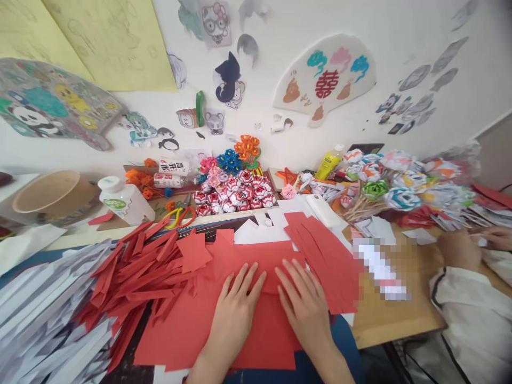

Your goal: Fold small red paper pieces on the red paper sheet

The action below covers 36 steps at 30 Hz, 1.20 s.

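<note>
Under left hand point(236, 309) and right hand point(307, 306), both flat, gripping nothing, red paper point(272, 254) lay probably mid-fold, layers unclear; next move seemingly called for even pressing.

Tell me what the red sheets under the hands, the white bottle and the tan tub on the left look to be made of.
Red sheets: likely matte paper, being thin, flat and crisp-edged.
White bottle: probably smooth plastic, judging by its moulded shape and cap.
Tan tub: dull and smooth-walled; plastic or paperboard, the look leaves it open.
</note>
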Available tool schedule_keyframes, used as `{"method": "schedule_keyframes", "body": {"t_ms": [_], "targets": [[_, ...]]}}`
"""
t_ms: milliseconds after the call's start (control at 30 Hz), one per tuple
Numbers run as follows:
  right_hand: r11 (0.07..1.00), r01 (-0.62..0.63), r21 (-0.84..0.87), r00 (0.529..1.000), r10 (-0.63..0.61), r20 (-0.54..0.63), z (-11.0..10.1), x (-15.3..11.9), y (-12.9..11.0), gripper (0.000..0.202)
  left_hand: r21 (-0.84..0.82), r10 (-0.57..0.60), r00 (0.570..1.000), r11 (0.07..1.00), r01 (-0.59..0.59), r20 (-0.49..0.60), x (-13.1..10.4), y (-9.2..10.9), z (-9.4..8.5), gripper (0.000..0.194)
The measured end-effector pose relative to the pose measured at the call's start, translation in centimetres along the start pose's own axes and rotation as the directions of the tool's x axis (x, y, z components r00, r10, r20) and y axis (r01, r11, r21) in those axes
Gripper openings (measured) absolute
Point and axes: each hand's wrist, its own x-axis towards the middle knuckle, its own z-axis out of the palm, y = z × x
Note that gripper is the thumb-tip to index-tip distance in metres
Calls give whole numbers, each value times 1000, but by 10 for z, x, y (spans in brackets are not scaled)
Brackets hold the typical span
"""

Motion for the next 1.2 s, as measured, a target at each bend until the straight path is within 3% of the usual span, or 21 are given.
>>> {"method": "schedule_keyframes", "body": {"t_ms": [133,500,1000,1200], "targets": [[999,28,16,990,-29,136,9,-11,-4,45,-13,-5,1000,1000,5,6,1,0,-1,64],[998,-52,33,966,41,256,11,-9,-2,48,1,-1,1000,1000,1,-6,3,-1,0,64],[988,-102,115,965,70,251,11,-9,-3,48,17,9,1000,1000,-9,-10,3,-1,0,59],[992,-71,101,971,45,236,13,-12,-1,47,71,146,985,988,-139,-92,-2,10,-3,50]]}}
